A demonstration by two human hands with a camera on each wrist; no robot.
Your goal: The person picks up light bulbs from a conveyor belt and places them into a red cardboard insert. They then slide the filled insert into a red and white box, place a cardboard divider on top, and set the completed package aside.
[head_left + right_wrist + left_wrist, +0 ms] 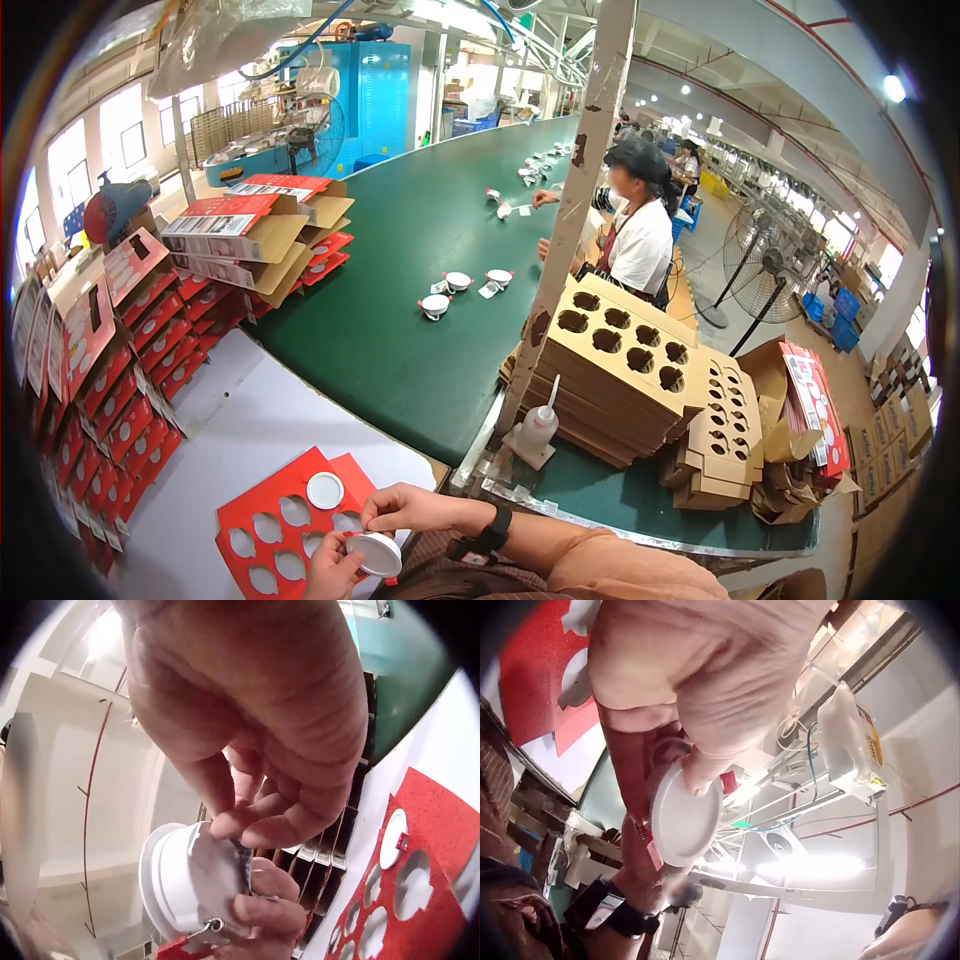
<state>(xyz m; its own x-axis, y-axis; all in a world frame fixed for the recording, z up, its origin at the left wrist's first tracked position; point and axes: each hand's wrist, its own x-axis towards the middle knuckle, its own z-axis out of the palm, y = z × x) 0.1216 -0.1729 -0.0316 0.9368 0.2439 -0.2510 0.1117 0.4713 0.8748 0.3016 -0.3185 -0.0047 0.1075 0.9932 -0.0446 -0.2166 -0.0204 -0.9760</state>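
A round white fixture with red tabs (pixel 377 554) is held by the left hand (pixel 333 568), its thumb on the flat face (pixel 686 814). In the right wrist view the white body (pixel 199 877) shows a metal spring at its side. The right hand (pixel 415 508) pinches a small part at the back of the fixture; that part is mostly hidden by the fingers (pixel 262 825). Beneath the hands lies a red card with round holes (pixel 237 518), one white disc (pixel 325 490) seated in it at the upper right.
White tabletop (pixel 230 400) borders a green conveyor (pixel 380 250) carrying several white fixtures (pixel 434 306). Red boxes (pixel 150 330) are stacked at left. Cardboard inserts (pixel 610 370) and a white bottle (pixel 541 424) stand at right. Another person (pixel 640 240) is beside the belt.
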